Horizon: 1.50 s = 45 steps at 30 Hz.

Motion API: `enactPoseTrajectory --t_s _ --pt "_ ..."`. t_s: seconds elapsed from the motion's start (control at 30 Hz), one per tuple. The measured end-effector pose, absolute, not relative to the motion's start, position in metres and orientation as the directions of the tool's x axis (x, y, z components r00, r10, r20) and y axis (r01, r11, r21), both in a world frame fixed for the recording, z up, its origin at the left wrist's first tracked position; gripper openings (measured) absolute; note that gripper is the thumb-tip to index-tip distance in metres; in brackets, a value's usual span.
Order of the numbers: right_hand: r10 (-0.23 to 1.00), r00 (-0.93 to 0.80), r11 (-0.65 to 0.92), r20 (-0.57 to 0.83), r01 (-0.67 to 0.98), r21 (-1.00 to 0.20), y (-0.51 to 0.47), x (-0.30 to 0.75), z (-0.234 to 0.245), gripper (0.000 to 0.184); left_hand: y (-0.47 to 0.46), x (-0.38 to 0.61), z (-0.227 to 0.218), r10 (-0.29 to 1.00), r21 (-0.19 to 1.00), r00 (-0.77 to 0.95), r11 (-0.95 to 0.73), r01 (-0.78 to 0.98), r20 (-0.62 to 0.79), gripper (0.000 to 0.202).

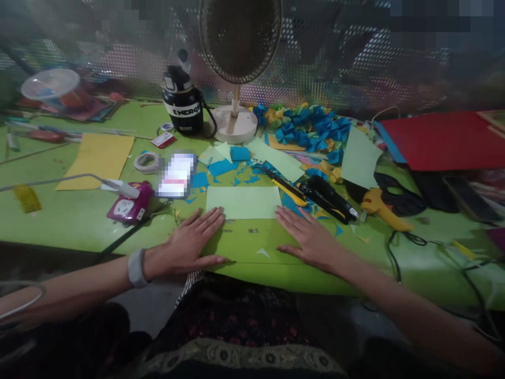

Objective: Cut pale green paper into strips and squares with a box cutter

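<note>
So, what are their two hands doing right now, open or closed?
Left hand: open, flat on the green table, holding nothing.
Right hand: open, flat, holding nothing.

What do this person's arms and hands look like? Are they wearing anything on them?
Both arms are bare, with no sleeves or gloves on the left hand or the right hand. A wide pale grey band circles the left wrist, while the right wrist has nothing on it. The nails look unpainted. Below the arms shows a dark patterned garment with an ornate border.
</note>
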State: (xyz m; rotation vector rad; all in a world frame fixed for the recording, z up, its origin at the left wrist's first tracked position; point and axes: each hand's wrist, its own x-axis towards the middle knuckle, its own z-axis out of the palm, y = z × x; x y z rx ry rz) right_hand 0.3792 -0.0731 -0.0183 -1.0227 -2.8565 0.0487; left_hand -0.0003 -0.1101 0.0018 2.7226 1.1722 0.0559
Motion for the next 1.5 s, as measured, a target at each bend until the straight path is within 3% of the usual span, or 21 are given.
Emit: enactPoseTrajectory --t_s 0.2,0.33,0.37,0.47,0.63,0.73,0.87,1.0,1.17,1.5 --pt "0.664 -0.747 0.746 0.03 0.659 -0.096 -0.066 0.375 -0.007 0.083 -0.113 -0.006 0.007 0.776 0.161 0.627 -0.612 0.775 -0.068 0.097" --pt "0.75 -0.658 0.655 0.069 0.724 -0.216 -0.053 0.349 0.027 0.056 -0.108 0.005 0.013 0.792 0.124 0.611 -0.604 0.787 -0.019 0.09" --pt "0.789 -0.614 0.599 0.034 0.755 -0.268 -0.047 0.338 0.036 0.048 -0.106 0.008 0.017 0.796 0.112 0.605 -0.601 0.791 -0.009 0.085" --pt "0.821 -0.515 0.402 -0.246 0.828 -0.391 -0.026 0.303 0.053 0.037 -0.101 0.019 0.031 0.815 0.072 0.578 -0.575 0.815 -0.029 0.069" --pt "0.669 -0.505 0.24 -0.545 0.841 -0.485 0.006 0.269 0.048 0.044 -0.086 0.039 0.053 0.855 0.0 0.506 -0.509 0.86 -0.115 0.05" --pt "0.632 -0.486 0.141 -0.604 0.838 -0.527 0.013 0.265 0.04 0.048 -0.071 0.053 0.056 0.883 0.097 0.448 -0.438 0.894 -0.14 0.036" --pt "0.624 -0.427 0.009 -0.655 0.842 -0.54 0.015 0.263 0.037 0.042 -0.045 0.07 0.052 0.858 0.401 0.445 -0.324 0.857 -0.256 0.021" --pt "0.6 -0.411 -0.049 -0.687 0.838 -0.544 0.019 0.26 0.035 0.037 -0.028 0.078 0.043 0.765 0.638 0.413 -0.004 0.77 -0.494 0.014" --pt "0.584 -0.387 -0.032 -0.713 0.867 -0.496 0.023 0.275 0.037 0.04 -0.022 0.071 0.03 0.73 0.739 0.446 0.119 0.664 -0.518 0.008" --pt "0.639 -0.295 -0.061 -0.711 0.901 -0.429 0.016 0.34 0.045 0.06 -0.019 0.075 0.027 0.716 0.727 0.421 0.174 0.665 -0.557 0.036"
